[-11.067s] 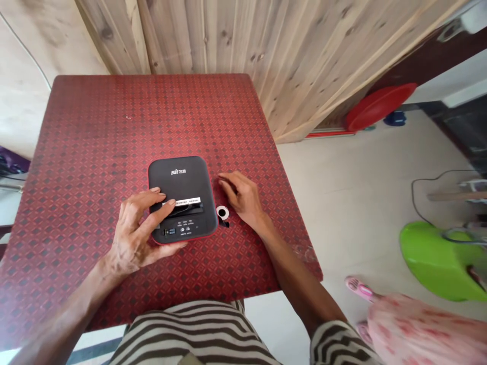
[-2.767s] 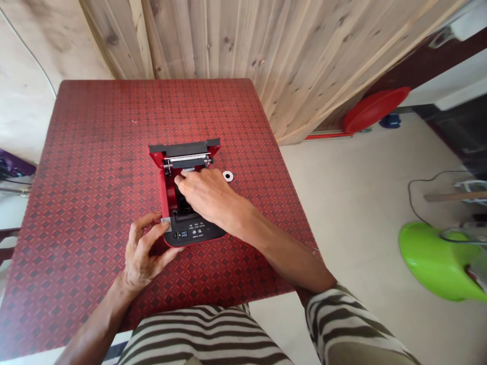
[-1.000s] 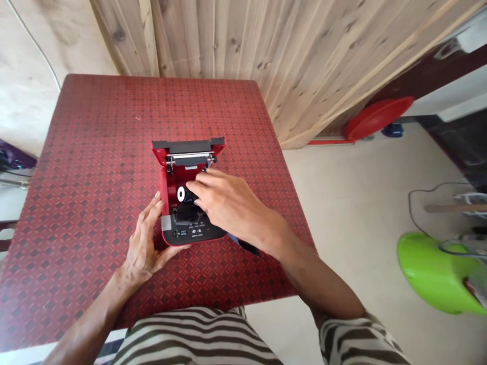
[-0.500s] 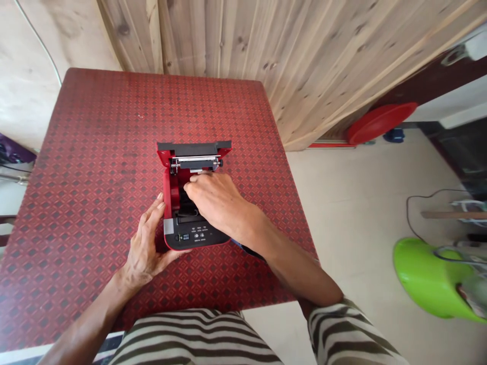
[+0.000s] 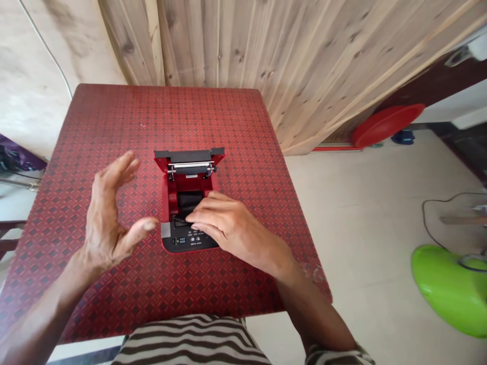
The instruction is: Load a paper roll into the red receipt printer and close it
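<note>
A small red and black printer (image 5: 165, 195) rests on the table with its lid (image 5: 190, 156) raised toward the far side. Inside its red bay lies a black hollow, and the front panel carries buttons and a little display. My right hand (image 5: 224, 220) reaches in over the right side, fingers closed together at a black inner piece (image 5: 179, 219) just behind the panel; my fingers partly cover that piece. To the left of the printer, my left hand (image 5: 110, 208) is raised, fingers and thumb apart, touching nothing.
The table (image 5: 114, 121) has a red patterned cover and stands against a wooden plank wall (image 5: 236, 40). On the floor to the right are a green plastic object (image 5: 449, 289), a thin cable (image 5: 424, 213) and a red basin (image 5: 388, 124).
My left hand has let go of the printer's left side and moved left and up, opening. My right hand has drawn back from deep in the bay toward the front panel.
</note>
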Available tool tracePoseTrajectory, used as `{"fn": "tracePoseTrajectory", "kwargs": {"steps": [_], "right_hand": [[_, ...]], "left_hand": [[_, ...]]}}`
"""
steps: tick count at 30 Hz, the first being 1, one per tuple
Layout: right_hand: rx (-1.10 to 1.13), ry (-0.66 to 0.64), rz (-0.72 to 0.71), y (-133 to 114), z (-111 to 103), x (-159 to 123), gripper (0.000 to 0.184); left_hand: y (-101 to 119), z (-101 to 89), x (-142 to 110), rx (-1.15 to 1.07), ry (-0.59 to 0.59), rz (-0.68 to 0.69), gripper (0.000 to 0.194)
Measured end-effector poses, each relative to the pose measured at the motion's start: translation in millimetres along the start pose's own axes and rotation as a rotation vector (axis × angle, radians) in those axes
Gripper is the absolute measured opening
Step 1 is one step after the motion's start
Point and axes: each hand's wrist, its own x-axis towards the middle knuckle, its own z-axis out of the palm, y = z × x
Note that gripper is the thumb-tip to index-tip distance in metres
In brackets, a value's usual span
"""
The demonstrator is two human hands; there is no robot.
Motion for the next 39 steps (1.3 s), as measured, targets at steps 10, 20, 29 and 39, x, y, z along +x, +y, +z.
{"fn": "tracePoseTrajectory", "kwargs": {"steps": [10,20,29,39], "right_hand": [[-0.334,0.325,-0.009,-16,24,-24,0.024],[-0.333,0.457,0.025,-15,42,-33,0.020],[-0.160,0.581,0.217,-4,6,-43,0.020],[-0.289,0.422,0.533,104,31,-82,0.025]], "left_hand": [[6,12.3,13,0.007,-0.134,0.173,0.095],[11,26.1,-34,0.127,-0.175,0.297,0.094],[11,22.7,-26,0.164,-0.187,0.288,0.081],[18,32.6,-67,0.215,0.034,0.183,0.092]]}}
